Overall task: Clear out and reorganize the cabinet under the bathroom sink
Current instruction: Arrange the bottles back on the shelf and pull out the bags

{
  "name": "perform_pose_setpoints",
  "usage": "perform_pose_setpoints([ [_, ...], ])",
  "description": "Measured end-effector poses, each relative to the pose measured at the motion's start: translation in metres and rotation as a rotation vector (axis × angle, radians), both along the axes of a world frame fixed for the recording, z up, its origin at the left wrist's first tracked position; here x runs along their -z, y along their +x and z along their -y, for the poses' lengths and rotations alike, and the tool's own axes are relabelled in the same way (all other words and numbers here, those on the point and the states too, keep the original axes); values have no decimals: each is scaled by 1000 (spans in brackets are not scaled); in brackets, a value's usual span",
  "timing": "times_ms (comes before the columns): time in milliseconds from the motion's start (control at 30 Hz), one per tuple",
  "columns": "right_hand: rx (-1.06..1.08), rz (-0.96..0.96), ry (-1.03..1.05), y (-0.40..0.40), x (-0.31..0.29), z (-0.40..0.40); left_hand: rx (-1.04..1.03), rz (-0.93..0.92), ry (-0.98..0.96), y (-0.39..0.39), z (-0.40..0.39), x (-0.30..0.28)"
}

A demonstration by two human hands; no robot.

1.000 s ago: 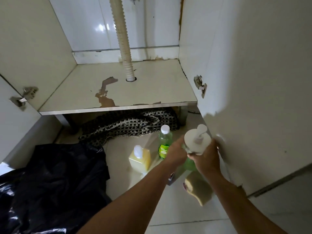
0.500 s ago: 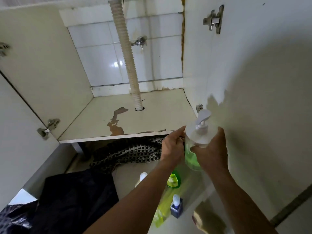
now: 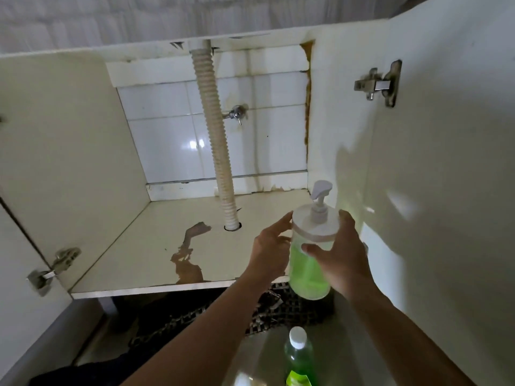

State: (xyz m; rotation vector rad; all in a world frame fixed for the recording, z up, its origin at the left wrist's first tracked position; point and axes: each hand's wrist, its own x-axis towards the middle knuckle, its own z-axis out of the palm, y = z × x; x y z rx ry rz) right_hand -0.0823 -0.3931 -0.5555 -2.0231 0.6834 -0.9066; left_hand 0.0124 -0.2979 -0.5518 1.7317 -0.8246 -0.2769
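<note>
A clear pump bottle (image 3: 308,270) with green liquid and a white pump top hangs in the air at the front right corner of the cabinet floor (image 3: 156,246). My right hand (image 3: 342,260) grips its right side, thumb across the front. My left hand (image 3: 270,247) holds its left side with fingertips near the white lid. The cabinet floor is bare apart from a brown stain and the ribbed drain hose (image 3: 214,140) passing through a hole.
A green bottle with a white cap (image 3: 298,355) stands on the floor tiles below my arms. A dark patterned mat (image 3: 195,313) lies under the cabinet. Both doors stand open: the right door (image 3: 446,162), and the left door with its hinge (image 3: 53,270). A valve (image 3: 237,114) sticks out of the tiled back wall.
Both hands have lifted the pump bottle from floor level up to the cabinet's front right edge. The view has tilted upward, so more of the cabinet interior shows.
</note>
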Motion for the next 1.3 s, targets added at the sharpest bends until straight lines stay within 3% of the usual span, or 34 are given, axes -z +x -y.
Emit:
perform_pose_setpoints([
  [200, 20, -77, -111, 54, 12, 33, 46, -42, -13, 59, 35, 24],
  [367, 76, -92, -273, 86, 32, 63, 52, 7, -45, 90, 66, 59],
  [467, 97, -134, -389, 104, 38, 79, 54, 93, 43, 101, 82, 73],
  [600, 136, -325, -530, 127, 31, 112, 76, 142, 159, 118, 108, 71],
  [733, 275, -563, -736, 146, 19, 140, 108, 46, 260, 137, 133, 57],
  [900, 317, -723, -819, 165, 9, 160, 162, -27, 344, 154, 150, 48],
  [1033, 314, -804, -799, 169, 3, 158, 224, -46, 408, 159, 142, 43],
  [1167, 287, -879, -627, 165, -2, 144, 227, 8, 422, 142, 100, 34],
  [1233, 280, -834, -515, 154, -4, 126, 173, 99, 403, 134, 73, 38],
  [1300, 243, -667, -387, 135, -4, 99, 108, 125, 323, 127, 48, 47],
])
